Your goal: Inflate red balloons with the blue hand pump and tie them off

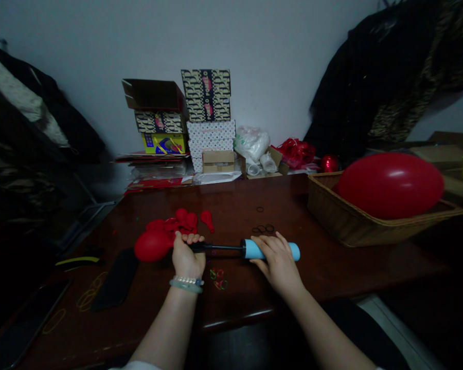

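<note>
My left hand point(187, 255) is closed around the black nozzle end of a hand pump, where a small, partly inflated red balloon point(153, 245) is fitted. My right hand point(277, 259) grips the pump's light blue barrel point(293, 251). The thin black rod point(224, 247) between my hands is drawn out. The pump lies level just above the dark wooden table point(254, 205). A heap of flat red balloons point(179, 221) lies just behind my left hand.
A wicker basket point(339, 218) at the right holds a large inflated red balloon point(389, 184). Rubber bands point(263, 228) and coloured bands point(219, 279) lie near the pump. A dark phone point(116, 280) lies at the left. Stacked boxes point(206, 121) and bags line the wall.
</note>
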The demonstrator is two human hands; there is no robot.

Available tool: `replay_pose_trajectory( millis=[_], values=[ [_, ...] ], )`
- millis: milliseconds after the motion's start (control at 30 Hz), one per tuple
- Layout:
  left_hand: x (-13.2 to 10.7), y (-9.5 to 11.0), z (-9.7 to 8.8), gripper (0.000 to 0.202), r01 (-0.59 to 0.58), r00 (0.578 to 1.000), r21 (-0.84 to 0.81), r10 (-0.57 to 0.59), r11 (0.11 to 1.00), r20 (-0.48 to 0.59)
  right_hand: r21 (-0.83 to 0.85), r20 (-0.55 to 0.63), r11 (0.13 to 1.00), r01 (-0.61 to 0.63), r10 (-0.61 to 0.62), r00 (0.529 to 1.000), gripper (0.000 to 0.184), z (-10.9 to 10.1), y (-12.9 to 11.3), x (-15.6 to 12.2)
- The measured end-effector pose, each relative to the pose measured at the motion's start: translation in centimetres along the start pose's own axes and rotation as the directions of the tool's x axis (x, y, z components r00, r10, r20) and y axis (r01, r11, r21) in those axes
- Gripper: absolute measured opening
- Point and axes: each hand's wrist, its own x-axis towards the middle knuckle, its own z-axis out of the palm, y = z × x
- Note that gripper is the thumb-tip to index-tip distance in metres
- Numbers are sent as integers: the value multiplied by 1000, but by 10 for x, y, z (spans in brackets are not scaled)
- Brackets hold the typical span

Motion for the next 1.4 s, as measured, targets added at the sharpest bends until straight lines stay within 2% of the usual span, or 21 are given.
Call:
replay_pose_trajectory(
  millis=[200,433,533,667,833,1167,1267,1400],
  values=[
    [-11,-12,2,35,6,1000,6,-6,1000,16,-10,-18,1000,-18,18,1000,46,5,-9,-2],
    [-24,-44,-8,35,70,997,35,-71,997,27,0,-23,999,-35,35,999,42,15,-26,-5],
    [-28,-50,-11,34,98,994,21,-99,995,44,-21,-34,999,-35,34,999,38,15,-29,-6],
    [-29,-44,-4,36,108,993,3,-108,994,44,-58,-48,998,-29,26,998,36,12,-29,-2],
    [-23,-28,6,37,81,996,-1,-81,997,47,-17,-70,1000,17,-19,997,41,13,-26,2],
    [2,8,5,35,-3,1000,-31,3,1000,-3,-38,-60,999,26,-28,998,45,6,-5,3],
    [3,11,3,34,-8,1000,-45,8,999,10,-41,-69,999,34,-37,997,44,4,-5,3],
    [-2,3,1,33,-13,1000,-74,15,997,23,-29,-72,999,23,-25,997,43,7,-4,0]
  ],
)
